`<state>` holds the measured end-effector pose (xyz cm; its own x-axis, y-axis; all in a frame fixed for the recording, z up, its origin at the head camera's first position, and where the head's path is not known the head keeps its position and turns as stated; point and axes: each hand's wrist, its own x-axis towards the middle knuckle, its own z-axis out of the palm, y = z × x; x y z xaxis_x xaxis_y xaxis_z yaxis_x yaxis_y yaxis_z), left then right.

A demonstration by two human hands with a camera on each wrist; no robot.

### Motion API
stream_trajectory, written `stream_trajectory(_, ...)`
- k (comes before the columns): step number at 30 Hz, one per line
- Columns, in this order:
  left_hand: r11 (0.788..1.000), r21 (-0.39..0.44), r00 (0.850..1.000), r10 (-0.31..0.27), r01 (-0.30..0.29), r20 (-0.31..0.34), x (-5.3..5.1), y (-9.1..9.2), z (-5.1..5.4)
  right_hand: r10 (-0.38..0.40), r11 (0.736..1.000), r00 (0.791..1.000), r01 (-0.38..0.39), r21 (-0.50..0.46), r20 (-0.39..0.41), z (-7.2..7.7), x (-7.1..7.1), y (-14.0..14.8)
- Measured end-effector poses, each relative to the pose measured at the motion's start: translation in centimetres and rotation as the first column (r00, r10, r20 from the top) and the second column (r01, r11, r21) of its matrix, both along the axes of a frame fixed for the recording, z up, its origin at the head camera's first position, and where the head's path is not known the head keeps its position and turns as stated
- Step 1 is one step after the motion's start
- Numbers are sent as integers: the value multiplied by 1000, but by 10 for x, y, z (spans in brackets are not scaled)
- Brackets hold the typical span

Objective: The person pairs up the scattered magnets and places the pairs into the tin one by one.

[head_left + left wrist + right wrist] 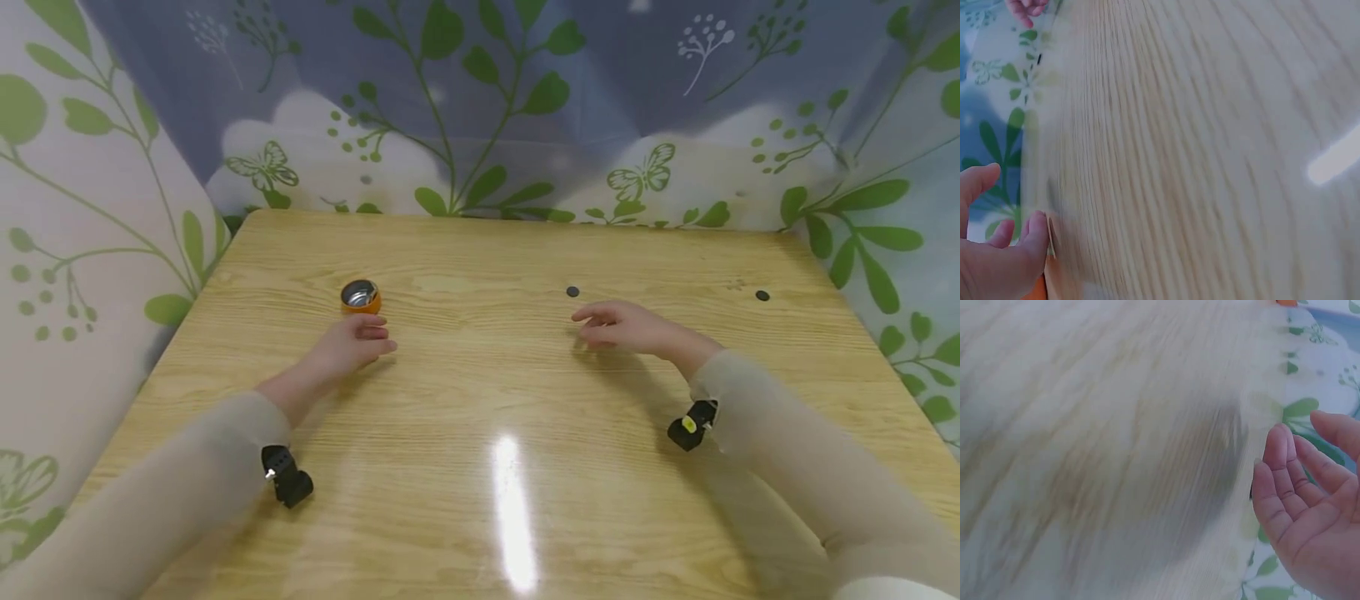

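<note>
Leaf-patterned cloth [465,100] backs the table [420,483], where an orange cup [361,295] stands upright, probably for access. Just in front of it, the left hand [347,346] holds nothing, fingers loosely bent; well right of the cup, the right hand [628,327], equally loose, empty, hovers near a black disc [573,292].

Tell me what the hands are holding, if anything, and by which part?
Nothing is held: the left hand is by the orange cup, the right hand near a black disc.
</note>
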<state>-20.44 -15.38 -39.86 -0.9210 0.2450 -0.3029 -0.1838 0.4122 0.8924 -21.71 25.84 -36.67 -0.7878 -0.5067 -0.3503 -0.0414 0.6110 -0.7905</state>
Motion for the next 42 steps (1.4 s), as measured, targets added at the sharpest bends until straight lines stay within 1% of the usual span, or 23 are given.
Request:
stream_trajectory(6, 999, 11, 999, -40, 40, -1, -4, 19, -2, -48, 999, 999, 48, -3, -15, 1, 4, 17)
stream_trajectory(9, 997, 12, 997, -72, 73, -21, -6, 33, -1, -69, 998, 997, 69, -7, -27, 2, 6, 28)
stream_trajectory(12, 996, 24, 996, -87, 88, -32, -9, 49, 1, -95, 995, 995, 95, 2, -36, 2, 8, 40)
stream_trajectory(18, 993, 40, 992, -104, 107, -71, -22, 85, 2, -138, 990, 989, 140, 27, -57, 5, 12, 63)
stream_trajectory(22, 991, 59, 990, -113, 118, -83, -31, 110, 5, -152, 987, 985, 157, 46, -83, 6, 15, 76)
stream_trajectory(25, 990, 64, 989, -122, 128, -84, -35, 124, 10, -164, 984, 982, 169, 59, -92, 5, 15, 83)
stream_trajectory(29, 988, 66, 986, -132, 139, -102, -41, 138, 14, -188, 980, 979, 193, 57, -86, 6, 16, 90)
stream_trajectory(32, 987, 77, 985, -135, 144, -111, -44, 147, 14, -190, 979, 978, 195, 53, -85, 4, 17, 95)
stream_trajectory(37, 983, 102, 986, -146, 154, -83, -50, 166, 12, -205, 973, 974, 214, 90, -98, 1, 21, 110)
stream_trajectory(39, 983, 122, 989, -133, 140, -67, -53, 175, 12, -222, 966, 968, 234, 113, -114, 0, 23, 118)
stream_trajectory(42, 983, 150, 993, -101, 109, -61, -57, 188, 9, -245, 955, 960, 263, 137, -134, -1, 24, 128)
